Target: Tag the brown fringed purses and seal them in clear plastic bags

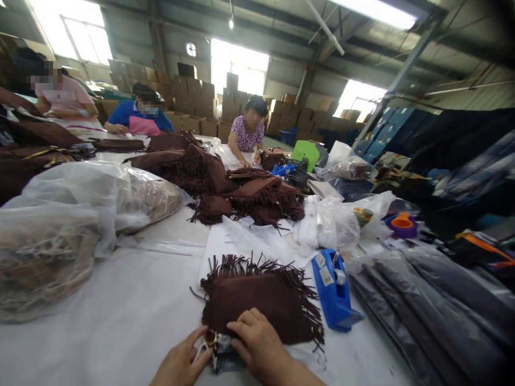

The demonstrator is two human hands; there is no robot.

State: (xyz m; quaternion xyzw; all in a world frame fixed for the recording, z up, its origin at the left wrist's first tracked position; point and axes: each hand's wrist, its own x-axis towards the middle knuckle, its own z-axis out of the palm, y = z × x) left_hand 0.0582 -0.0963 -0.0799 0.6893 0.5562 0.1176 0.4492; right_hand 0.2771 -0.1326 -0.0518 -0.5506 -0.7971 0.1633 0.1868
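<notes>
A brown suede bag with fringe lies flat on the white table right in front of me. My left hand pinches a small metal fitting with a strap end at the bag's near edge. My right hand rests curled on the bag's near edge, fingers pressing on the same fitting. A blue tape dispenser stands just right of the bag.
Clear plastic bags with brown goods pile up at left. More fringed brown bags are heaped mid-table. Grey plastic sleeves lie at right. Three people work at the far side, with stacked cardboard boxes behind them.
</notes>
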